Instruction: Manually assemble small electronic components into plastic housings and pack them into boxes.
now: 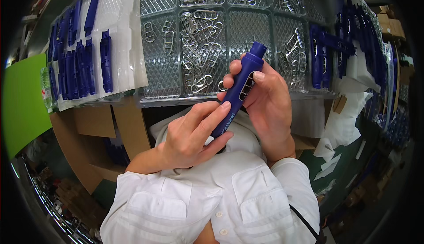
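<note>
Between both hands, a dark blue, tube-shaped plastic housing is held tilted, its narrower neck pointing up and to the right. An oval chrome trim frame with several openings sits in its side, and light blue lettering runs along the lower part. My right hand wraps the upper half from behind, thumb beside the trim frame. My left hand grips the lower end, fingers laid along the front and thumb underneath. Just beyond are loose chrome trim frames, like those seen in the tray.
A clear compartment tray spans the bench ahead. Blue half-shells lie on white sheeting at the left; more blue parts lie at the right. An open cardboard box stands below left. White paper hangs at right.
</note>
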Available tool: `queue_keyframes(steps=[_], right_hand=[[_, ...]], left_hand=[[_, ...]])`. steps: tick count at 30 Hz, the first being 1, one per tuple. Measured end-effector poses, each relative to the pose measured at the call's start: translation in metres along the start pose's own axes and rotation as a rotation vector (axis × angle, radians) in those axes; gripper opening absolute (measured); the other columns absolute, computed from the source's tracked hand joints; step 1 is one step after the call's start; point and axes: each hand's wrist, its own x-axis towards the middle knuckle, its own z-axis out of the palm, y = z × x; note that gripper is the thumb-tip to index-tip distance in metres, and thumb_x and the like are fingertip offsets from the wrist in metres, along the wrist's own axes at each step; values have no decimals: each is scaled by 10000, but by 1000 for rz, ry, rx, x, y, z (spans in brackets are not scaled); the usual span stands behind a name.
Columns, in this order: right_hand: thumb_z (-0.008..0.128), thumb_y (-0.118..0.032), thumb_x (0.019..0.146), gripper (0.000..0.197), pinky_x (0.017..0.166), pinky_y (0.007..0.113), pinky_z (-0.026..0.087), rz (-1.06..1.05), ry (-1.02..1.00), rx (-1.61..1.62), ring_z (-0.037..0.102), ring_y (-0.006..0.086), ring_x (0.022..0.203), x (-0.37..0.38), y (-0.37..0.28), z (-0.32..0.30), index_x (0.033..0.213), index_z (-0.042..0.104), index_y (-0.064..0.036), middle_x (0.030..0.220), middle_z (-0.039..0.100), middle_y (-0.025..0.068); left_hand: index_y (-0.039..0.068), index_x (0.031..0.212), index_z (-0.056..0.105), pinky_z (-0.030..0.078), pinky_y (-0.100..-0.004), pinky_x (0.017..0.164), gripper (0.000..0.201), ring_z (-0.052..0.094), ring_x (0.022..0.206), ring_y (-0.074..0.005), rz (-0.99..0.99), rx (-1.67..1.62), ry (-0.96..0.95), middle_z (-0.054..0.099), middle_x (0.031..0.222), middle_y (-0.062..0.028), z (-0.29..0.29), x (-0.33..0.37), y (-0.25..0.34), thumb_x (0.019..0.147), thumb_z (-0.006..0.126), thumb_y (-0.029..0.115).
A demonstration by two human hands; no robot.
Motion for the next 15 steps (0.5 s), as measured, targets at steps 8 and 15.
queue_keyframes(steps=[8, 15], right_hand=[[528, -184, 1006, 387, 958, 463, 584, -12, 41, -37, 667, 272, 1103, 5, 2, 4, 1323, 498, 37, 1245, 617, 165], [631, -237, 979, 771, 1135, 439, 463, -344, 99, -441, 555, 386, 1375, -4, 2, 5, 1566, 283, 122, 1521, 480, 303]], left_hand=[[-29, 1377, 609, 604, -321, 657, 698, 715, 847, -256, -42, -43, 5, 662, 1125, -176, -3, 3, -6, 739, 878, 60], [-27, 1535, 449, 576, -260, 829, 640, 652, 983, -125, -699, -851, 23, 609, 1299, -101, -48, 17, -17, 954, 715, 10]])
